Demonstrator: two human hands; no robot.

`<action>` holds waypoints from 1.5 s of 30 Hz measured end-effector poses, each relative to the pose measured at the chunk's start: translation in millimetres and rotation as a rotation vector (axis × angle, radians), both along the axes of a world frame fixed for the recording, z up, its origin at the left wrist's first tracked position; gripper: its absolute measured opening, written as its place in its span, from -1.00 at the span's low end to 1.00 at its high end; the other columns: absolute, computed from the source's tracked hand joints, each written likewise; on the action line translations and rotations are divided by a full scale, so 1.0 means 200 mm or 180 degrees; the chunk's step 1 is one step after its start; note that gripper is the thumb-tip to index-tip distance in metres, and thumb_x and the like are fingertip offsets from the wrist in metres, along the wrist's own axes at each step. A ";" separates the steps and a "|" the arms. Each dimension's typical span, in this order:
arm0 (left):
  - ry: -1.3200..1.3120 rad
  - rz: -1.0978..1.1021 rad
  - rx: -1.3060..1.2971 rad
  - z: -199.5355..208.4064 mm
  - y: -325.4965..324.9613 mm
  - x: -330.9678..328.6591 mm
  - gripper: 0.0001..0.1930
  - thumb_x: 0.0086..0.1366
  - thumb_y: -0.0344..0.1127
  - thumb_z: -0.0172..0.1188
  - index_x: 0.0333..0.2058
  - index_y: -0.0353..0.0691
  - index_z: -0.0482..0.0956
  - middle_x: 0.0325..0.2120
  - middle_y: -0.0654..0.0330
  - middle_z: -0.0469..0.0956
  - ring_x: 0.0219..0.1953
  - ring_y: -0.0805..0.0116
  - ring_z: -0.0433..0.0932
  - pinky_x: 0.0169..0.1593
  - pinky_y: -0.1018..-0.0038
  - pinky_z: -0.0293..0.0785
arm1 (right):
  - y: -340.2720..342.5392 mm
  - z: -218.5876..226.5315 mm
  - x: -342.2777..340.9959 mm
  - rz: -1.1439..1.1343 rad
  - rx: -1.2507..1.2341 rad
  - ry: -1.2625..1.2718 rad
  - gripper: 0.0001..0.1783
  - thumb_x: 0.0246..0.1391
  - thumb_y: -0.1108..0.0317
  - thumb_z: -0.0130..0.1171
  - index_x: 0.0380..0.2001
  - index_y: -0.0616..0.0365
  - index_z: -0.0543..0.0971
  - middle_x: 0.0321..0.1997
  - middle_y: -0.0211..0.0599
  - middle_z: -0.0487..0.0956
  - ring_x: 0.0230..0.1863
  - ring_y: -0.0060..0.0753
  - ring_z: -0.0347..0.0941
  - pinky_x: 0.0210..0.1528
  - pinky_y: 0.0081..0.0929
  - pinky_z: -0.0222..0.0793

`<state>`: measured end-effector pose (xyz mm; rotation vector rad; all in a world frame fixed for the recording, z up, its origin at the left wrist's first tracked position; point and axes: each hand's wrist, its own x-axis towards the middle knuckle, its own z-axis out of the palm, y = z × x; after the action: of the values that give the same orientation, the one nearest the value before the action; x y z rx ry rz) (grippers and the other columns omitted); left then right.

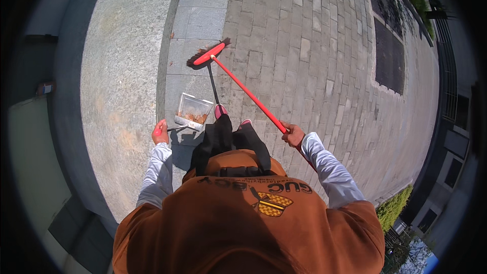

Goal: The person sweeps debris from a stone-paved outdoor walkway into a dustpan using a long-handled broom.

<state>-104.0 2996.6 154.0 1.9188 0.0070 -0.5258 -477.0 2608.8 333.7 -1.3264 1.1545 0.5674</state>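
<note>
My right hand (293, 135) is closed around the red handle of a broom (248, 93), held slantwise in front of me. Its red head with dark bristles (209, 54) reaches ahead and to the left, over the smooth grey slabs. My left hand (160, 132) grips the handle of a long-handled dustpan, whose grip end is red. The white dustpan (194, 110) sits low by my left foot, with brown dry leaves (194, 117) inside. Whether it touches the ground I cannot tell.
A raised stone ledge (127, 61) runs along the left, beside a strip of grey slabs (200, 20). Brick paving (294, 45) spreads to the right, with a dark rectangular patch (388, 56) farther off. A few leaf bits (172, 35) lie near the ledge. My pink shoes (220, 111) stand below.
</note>
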 end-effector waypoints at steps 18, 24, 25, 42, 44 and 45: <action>0.0236 0.0605 0.0166 0.05 0.16 -0.07 -0.77 0.16 -0.28 0.13 -0.20 -0.19 0.50 -0.48 0.37 0.47 -0.47 0.61 0.37 -0.36 0.66 0.28 | -0.07 -0.03 0.64 0.2117 -0.0647 -0.1102 -0.29 -0.27 0.49 -0.04 0.11 0.27 0.17 0.09 0.01 0.31 0.13 -0.16 0.23 0.12 -0.57 0.11; 0.0448 0.1238 0.0143 0.06 0.05 -0.02 -0.75 0.15 -0.28 0.15 -0.21 -0.24 0.49 -0.43 0.31 0.52 -0.42 0.59 0.44 -0.32 0.67 0.34 | -0.42 0.12 1.06 0.1871 -0.0722 -0.0592 -0.27 -0.27 0.50 -0.03 0.13 0.20 0.17 -0.13 0.02 0.46 -0.11 -0.27 0.42 -0.10 -0.56 0.27; 0.0377 0.1196 0.0099 0.09 -0.02 0.01 -0.76 0.15 -0.29 0.15 -0.21 -0.24 0.50 -0.46 0.33 0.51 -0.44 0.60 0.42 -0.34 0.67 0.33 | -0.50 0.19 1.09 0.1827 -0.0599 -0.0404 -0.27 -0.27 0.49 -0.03 0.13 0.20 0.16 -0.13 0.02 0.46 -0.13 -0.29 0.42 -0.11 -0.56 0.26; -0.0586 0.1317 0.0125 -0.06 -1.07 0.70 -0.78 0.12 -0.35 0.15 -0.24 -0.26 0.52 -0.46 0.29 0.52 -0.44 0.58 0.43 -0.31 0.66 0.36 | -1.18 -0.01 1.38 0.0358 0.0107 -0.0111 -0.19 -0.17 0.58 -0.08 0.21 -0.24 0.05 -0.73 -0.42 0.28 -0.81 -0.54 0.15 -0.78 -0.54 0.09; -0.0653 0.1466 0.0080 -0.07 -1.13 0.77 -0.80 0.13 -0.35 0.14 -0.25 -0.26 0.52 -0.43 0.26 0.53 -0.39 0.55 0.46 -0.26 0.62 0.37 | -1.09 0.09 1.14 0.0782 0.0054 0.0071 -0.24 -0.20 0.59 -0.06 0.17 -0.13 0.16 -0.65 -0.40 0.36 -0.79 -0.58 0.18 -0.73 -0.57 0.10; -0.0615 0.1574 0.0120 -0.13 -1.09 0.80 -0.80 0.12 -0.37 0.14 -0.25 -0.26 0.52 -0.43 0.26 0.54 -0.39 0.56 0.45 -0.26 0.63 0.36 | -1.07 0.20 1.09 0.0732 0.0337 0.0009 -0.25 -0.20 0.60 -0.06 0.17 -0.08 0.17 -0.60 -0.41 0.39 -0.75 -0.60 0.21 -0.70 -0.60 0.11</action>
<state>56.2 2777.8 127.3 1.9075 0.3588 -0.0082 -259.2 2394.1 374.0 -1.3756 0.9665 0.7866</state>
